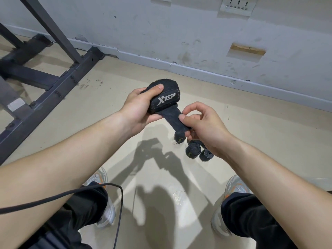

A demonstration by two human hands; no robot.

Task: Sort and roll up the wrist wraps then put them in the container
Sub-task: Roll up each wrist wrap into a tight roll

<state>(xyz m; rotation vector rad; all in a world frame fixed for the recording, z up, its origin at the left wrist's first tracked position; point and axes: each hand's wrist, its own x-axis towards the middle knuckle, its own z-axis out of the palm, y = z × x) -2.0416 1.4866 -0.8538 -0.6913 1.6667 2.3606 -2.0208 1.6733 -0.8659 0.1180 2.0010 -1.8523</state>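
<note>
Left hand [138,106] grips wrist wrap [164,100] roll; loose tail runs down-right into right hand [203,124] pinch (nearer to it)

Both bare arms reach forward from the lower corners of the view, the left forearm [71,150] and right forearm [269,162] angling inward so the hands meet close together at the middle. The left hand [138,106] lies palm toward the centre and grips the rolled part of a black wrist wrap [164,100], with its thumb pressed on top of the roll and its fingers curled underneath. The right hand [203,126], just beside it and slightly lower, pinches the loose tail of the wrap between thumb and bent forefinger, with the other fingers curled under the tail.
</note>
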